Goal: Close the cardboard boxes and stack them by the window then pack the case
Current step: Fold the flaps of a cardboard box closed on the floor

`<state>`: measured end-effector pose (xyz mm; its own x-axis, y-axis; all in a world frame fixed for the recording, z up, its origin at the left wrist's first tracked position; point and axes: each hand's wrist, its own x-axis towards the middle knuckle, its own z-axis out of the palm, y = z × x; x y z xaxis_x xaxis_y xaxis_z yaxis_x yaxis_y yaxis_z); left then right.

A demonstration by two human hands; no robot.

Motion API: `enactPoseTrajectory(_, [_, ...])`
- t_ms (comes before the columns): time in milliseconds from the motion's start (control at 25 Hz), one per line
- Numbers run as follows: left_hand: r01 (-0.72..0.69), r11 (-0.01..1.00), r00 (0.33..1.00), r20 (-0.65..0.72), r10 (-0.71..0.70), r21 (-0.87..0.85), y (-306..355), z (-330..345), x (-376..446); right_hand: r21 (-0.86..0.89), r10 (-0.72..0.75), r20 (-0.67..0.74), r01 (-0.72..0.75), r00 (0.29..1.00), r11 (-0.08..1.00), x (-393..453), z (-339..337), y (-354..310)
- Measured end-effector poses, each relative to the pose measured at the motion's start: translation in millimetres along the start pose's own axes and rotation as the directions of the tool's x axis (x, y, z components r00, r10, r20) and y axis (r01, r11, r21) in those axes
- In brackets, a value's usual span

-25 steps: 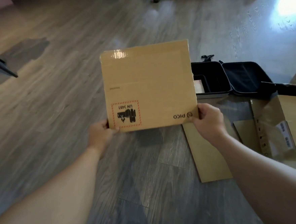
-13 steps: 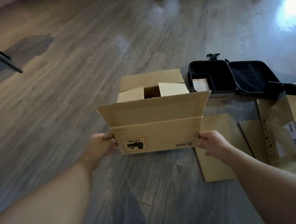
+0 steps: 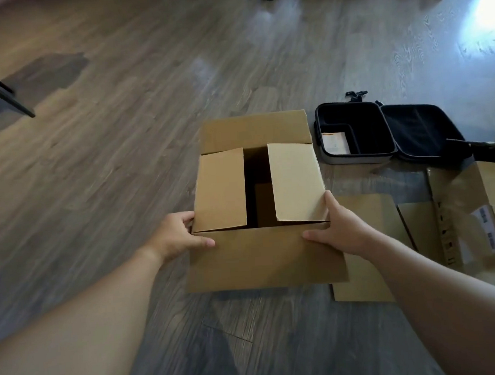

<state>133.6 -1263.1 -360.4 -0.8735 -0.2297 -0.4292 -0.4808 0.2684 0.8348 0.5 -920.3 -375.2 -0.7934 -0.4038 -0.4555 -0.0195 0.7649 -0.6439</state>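
At the far left a dark slanted leg (image 3: 2,93) crosses the wooden floor (image 3: 92,169). Moving right, the person's left hand (image 3: 179,239) grips the near left corner of the cardboard box (image 3: 263,256), its thumb lying on the near flap and its fingers curled round the box's left side. The box stands on the floor in the middle of the view with its top partly open: the two side flaps are folded inward with a dark gap between them, the far flap stands up, and the near flap spreads toward the person. The right hand (image 3: 340,227) grips the near right corner in the same way, thumb on the near flap and fingers against the right side. Just beside the box on the right, a flat cardboard sheet (image 3: 364,237) lies on the floor. Beyond it rests the open black case (image 3: 389,136), holding what may be a small leaflet in its left half. At the right edge lies another opened carton (image 3: 476,209) with printed labels.
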Motion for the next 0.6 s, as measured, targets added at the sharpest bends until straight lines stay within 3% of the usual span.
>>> enactPoseTrajectory(80, [-0.012, 0.969, 0.994, -0.104, 0.039, 0.247, -1, 9, 5, -0.083, -0.015, -0.120, 0.005, 0.993, 0.997, 2, 12, -2])
enactPoseTrajectory(160, [0.024, 0.856, 0.973, -0.211, 0.099, 0.516, -5, 20, 6, -0.148, -0.099, -0.220, 0.068, 0.971, 0.987, 4, 20, -2])
enactPoseTrajectory(240, [-0.021, 0.754, 0.949, -0.225, 0.222, 0.656, -5, 33, 4, -0.218, -0.171, -0.268, 0.114, 0.948, 0.969, 5, 23, -8])
enactPoseTrajectory(320, [-0.191, 0.636, 0.887, -0.145, 0.438, 0.748, 4, 42, 4, -0.242, -0.177, -0.331, 0.098, 0.927, 0.965, 4, 26, -17])
enactPoseTrajectory(400, [-0.368, 0.482, 0.833, 0.051, 0.552, 0.795, 17, 52, 8, -0.272, -0.186, -0.383, 0.082, 0.905, 0.959, 4, 29, -25])
enactPoseTrajectory(480, [-0.456, 0.380, 0.822, 0.217, 0.526, 0.805, 26, 65, 9, -0.309, -0.213, -0.387, 0.091, 0.897, 0.947, 3, 29, -26])
enactPoseTrajectory(600, [-0.475, 0.261, 0.807, 0.298, 0.510, 0.840, 28, 76, 11, -0.335, -0.247, -0.427, 0.101, 0.870, 0.937, -5, 25, -20])
